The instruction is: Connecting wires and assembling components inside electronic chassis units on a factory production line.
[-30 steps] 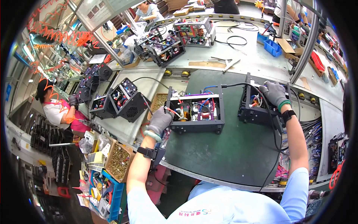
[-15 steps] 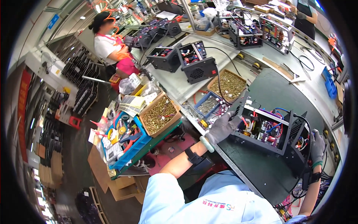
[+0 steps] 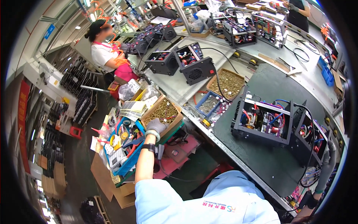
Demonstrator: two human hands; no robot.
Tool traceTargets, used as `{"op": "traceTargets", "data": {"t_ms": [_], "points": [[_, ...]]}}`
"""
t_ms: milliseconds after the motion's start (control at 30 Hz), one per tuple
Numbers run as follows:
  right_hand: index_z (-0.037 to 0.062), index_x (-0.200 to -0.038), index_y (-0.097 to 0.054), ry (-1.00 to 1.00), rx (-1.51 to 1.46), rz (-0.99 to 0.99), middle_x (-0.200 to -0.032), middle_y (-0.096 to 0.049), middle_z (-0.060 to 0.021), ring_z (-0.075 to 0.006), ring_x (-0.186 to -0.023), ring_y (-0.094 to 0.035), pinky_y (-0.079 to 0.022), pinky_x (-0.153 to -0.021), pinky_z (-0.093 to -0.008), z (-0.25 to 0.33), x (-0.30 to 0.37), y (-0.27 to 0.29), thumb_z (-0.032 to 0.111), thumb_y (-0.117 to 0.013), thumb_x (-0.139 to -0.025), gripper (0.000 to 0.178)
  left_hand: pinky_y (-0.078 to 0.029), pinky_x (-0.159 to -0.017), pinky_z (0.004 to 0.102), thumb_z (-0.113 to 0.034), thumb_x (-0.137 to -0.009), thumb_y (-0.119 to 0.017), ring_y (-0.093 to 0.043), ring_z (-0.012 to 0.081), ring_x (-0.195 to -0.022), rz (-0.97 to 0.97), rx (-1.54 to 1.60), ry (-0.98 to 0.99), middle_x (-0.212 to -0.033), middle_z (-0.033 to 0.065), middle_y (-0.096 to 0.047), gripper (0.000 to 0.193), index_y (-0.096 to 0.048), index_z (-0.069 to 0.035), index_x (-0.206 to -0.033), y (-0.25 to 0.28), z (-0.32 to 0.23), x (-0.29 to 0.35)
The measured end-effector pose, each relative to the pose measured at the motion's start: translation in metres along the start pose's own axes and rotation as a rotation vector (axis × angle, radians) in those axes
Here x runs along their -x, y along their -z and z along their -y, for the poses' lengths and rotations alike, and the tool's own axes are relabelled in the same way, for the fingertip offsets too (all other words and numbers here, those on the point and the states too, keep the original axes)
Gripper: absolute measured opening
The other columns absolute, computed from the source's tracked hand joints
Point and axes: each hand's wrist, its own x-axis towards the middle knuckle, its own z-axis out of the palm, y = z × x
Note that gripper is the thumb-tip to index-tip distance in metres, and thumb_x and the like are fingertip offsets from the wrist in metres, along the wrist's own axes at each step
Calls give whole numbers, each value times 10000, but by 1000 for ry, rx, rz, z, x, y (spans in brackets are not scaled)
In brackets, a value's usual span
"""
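Note:
My left hand, in a grey glove, is at the near edge of a cardboard box of brass-coloured screws; its fingers are too unclear to read. At the right edge, my right hand, also gloved in grey, is beside a second black electronics unit, its fingers blurred. That unit leans on the dark mat with wiring showing inside. Left of it stands an open black-framed electronics unit with boards and red and blue wires. A black cable loops between the two.
The dark green mat covers the bench. Beyond it are a second screw box and a blue tray of small silver parts. A blue tool crate stands left. More units lie on the line; a co-worker stands far left.
My left hand has left the open unit and moved left to the screw box. My right hand has shifted right, and the second unit is turned so more of its inside shows.

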Motion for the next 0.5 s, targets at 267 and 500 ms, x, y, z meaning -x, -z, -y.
{"op": "traceTargets", "data": {"t_ms": [267,500], "points": [[-33,-1416,-529,16,134,-282,-1417,-576,-138,-240,-1326,-518,-355,-1155,-370,42,130,103,183,-549,-1034,440,-526,-826,551,-337,-885,-607,-662,490,-1006,-236,42,-151,-1044,309,-683,394,-733,9,-1024,-59,14,-59],[12,-1317,-622,-172,373,-938,-1183,-694,-98,-187,-1084,-654,-503,-956,-329,77,245,160,87,-651,-927,399,-493,-724,526,-342,-926,-570,-675,385,-872,-192,101,-351,-944,220,-694,324,-705,-50,-970,-47,-68,-53]]}}
